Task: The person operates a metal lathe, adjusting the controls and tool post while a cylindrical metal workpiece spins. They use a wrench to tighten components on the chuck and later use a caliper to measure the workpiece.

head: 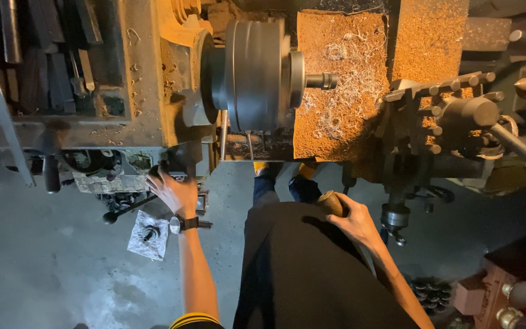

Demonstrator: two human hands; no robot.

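Standing at a lathe (123,73) that is filling the frame from nine to three o'clock, a person is working its controls with both hands. At twelve o'clock the chuck (257,73) is gripping a short round workpiece (321,80) that is pointing toward three o'clock, probably so a cutter can reach it from the tool post (452,113) waiting at two o'clock. Curled metal shavings (342,103) are lying over the orange-lit bed beneath. At eight o'clock the left hand (175,192), wearing a wristwatch (181,224), is reaching to the lathe's front; its fingers are bending around something there, but the dark casting is hiding what it is, so its grip cannot be judged. Near five o'clock the right hand (351,222) is closing loosely over a wooden handle (331,203), seemingly ready to turn it; the palm is covering its lower end. A long lever (126,210) with a ball end is sticking out just left of the left hand. The person's dark clothing is blocking the floor at six o'clock, and the stock rack at ten o'clock is too dim to read.
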